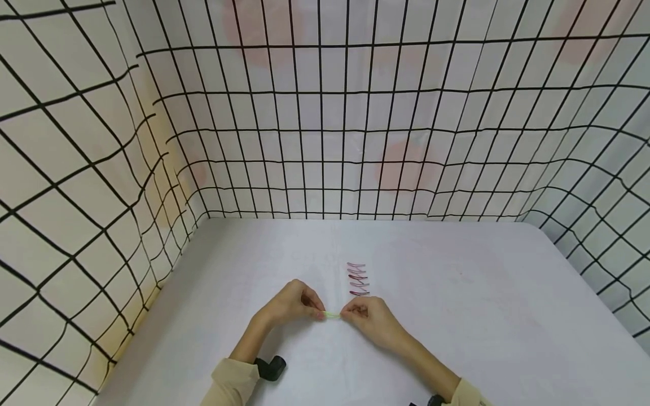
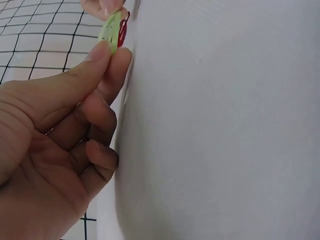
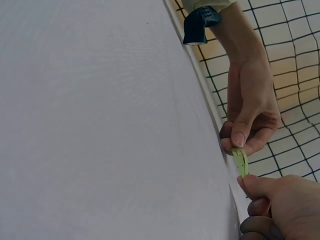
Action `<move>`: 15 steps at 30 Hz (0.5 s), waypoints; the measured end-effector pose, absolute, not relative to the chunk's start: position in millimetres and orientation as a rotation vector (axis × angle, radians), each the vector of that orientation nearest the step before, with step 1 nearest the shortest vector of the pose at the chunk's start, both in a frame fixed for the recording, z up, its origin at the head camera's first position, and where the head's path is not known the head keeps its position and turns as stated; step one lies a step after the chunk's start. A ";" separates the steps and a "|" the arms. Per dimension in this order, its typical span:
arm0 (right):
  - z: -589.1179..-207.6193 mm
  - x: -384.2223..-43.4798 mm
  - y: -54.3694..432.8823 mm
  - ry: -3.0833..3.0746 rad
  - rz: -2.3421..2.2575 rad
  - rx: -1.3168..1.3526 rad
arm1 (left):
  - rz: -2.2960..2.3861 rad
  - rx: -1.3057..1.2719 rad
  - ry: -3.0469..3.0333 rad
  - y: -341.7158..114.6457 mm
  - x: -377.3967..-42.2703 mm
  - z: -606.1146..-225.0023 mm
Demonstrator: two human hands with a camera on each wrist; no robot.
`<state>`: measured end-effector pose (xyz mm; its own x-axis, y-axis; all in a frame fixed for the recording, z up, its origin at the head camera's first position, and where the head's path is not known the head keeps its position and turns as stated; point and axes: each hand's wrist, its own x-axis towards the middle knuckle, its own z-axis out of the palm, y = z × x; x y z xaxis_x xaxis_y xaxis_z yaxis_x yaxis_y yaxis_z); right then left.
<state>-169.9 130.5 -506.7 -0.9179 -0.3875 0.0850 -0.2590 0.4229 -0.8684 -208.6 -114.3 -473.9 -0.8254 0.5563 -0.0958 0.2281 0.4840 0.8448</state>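
A light green snap hair clip is stretched between both hands, low over the white table. The left hand pinches one end of it between thumb and index finger; its other fingers curl loosely in the left wrist view. From the other side, the right hand pinches the opposite end with thumb and forefinger. Just beyond the right fingertips lies a column of several red and pink hair clips, spaced one behind another. In the right wrist view the middle of the green clip shows between the two hands.
The table is covered in smooth white cloth. Black wire grid stands along its back and both sides, with white sheeting behind. A dark wrist-worn device sits at the left cuff.
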 end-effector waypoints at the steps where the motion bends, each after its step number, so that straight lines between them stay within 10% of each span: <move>1: -506.6 -169.7 130.7 2.536 -1.517 -0.562 | 1.276 0.661 2.379 -114.1 -208.7 -474.5; 15: -501.9 -167.9 137.7 2.526 -1.628 -0.486 | 1.365 0.753 2.415 -95.7 -207.0 -476.6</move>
<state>-167.9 137.7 -501.9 -0.9444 -0.3164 0.0898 -0.2125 0.3787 -0.9008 -207.0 -95.7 -476.6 -0.8295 0.5580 0.0225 0.3070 0.4220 0.8530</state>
